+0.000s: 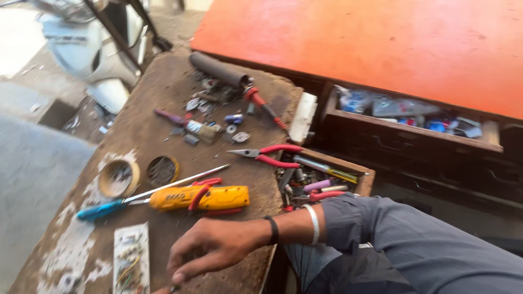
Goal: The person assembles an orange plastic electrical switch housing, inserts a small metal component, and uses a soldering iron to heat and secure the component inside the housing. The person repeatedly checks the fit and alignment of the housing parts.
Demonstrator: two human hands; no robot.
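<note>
- Looking at the right hand reaching in from the right, down low on the worn counter, just beside a white circuit board with coloured wires showing.
- Fingers curled and pointed down toward the bottom edge, maybe pinching something tiny and dark there. Honestly can't tell whether holding anything or just resting, too cut off.
- No sign of the left hand anywhere.
- Progress-wise, guessing early or mid-way: board lying flat and bare near the front left corner of the counter, no tool on it.
- Got a yellow hand tool with red grips lying just above the hand, untouched, with a blue-handled screwdriver lying crossed against its left end.
- Red-handled pliers further up, near the counter's right edge, also just lying there.
- Two tape rolls side by side left of the yellow tool.
- Pile of small bits, a red-handled screwdriver and a dark tube at the far end, well apart from the hand.
- Open drawer full of tools right next to the forearm, another open drawer above it under the orange top.
- So: everything laid out and within reach, nothing visibly finished on the board.
</note>
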